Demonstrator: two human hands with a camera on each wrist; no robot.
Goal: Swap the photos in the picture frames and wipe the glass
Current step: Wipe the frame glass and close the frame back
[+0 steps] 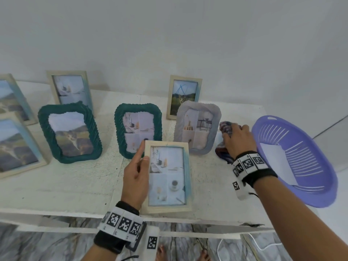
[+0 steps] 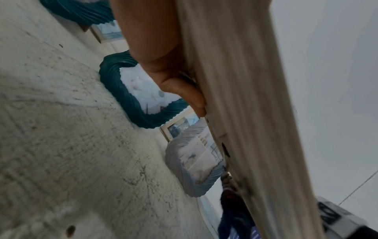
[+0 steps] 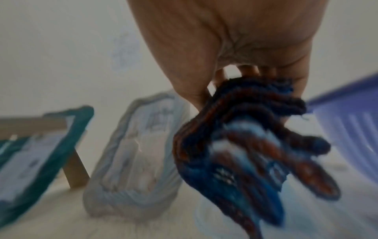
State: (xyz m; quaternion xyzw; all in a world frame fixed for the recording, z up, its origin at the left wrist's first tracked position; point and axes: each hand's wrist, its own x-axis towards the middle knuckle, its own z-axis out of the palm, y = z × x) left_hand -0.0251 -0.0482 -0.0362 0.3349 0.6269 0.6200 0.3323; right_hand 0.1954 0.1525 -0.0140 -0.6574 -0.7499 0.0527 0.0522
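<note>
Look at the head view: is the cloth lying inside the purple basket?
No, the right hand grips the cloth beside the purple basket.

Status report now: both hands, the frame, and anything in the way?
Left hand grips wooden frame, glass up. Right hand grips cloth, not yet on glass. Grey frame stands between cloth and held frame.

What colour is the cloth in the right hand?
The cloth is striped dark blue, light blue and reddish-brown; the right wrist view shows it best.
</note>
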